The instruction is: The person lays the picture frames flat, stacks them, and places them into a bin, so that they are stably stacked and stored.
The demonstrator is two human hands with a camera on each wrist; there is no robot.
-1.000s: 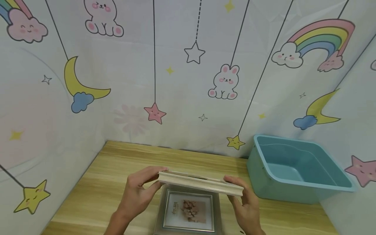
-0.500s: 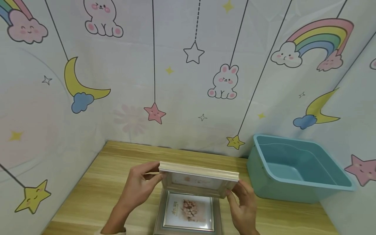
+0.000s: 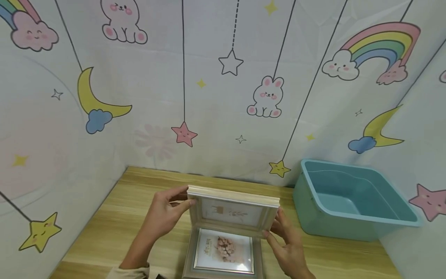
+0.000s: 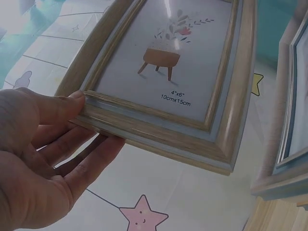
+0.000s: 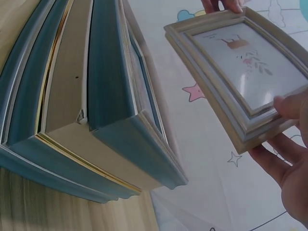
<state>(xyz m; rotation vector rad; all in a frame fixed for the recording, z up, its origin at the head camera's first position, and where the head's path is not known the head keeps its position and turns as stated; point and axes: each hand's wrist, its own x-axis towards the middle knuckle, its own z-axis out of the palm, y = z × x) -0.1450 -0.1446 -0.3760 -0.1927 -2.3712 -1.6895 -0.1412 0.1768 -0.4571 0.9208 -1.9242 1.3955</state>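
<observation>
Both hands hold a picture frame [image 3: 228,215] with a wood-toned, pale-grooved border, tilted up above a stack. Its print, a plant in a footed brown pot marked 4"x6" [image 4: 175,98], shows clearly in the left wrist view. My left hand [image 3: 165,215] pinches one corner, thumb on the front border and fingers behind. On the opposite end, my right hand [image 3: 287,242] grips the border, its thumb [image 5: 291,106] on the front face. Beneath lies another frame [image 3: 224,252] with a flower print, topping a stack of several blue-green and beige frames [image 5: 110,72].
A blue-green plastic tub [image 3: 352,221] stands at the right of the wooden table [image 3: 115,224]. Behind and at the sides hangs a white backdrop [image 3: 216,104] with cartoon prints. A small dark object [image 3: 160,276] shows at the bottom edge.
The held frame has turned from nearly edge-on to more upright, so its printed front now faces me. Its top edge has risen, and both hands have turned with it.
</observation>
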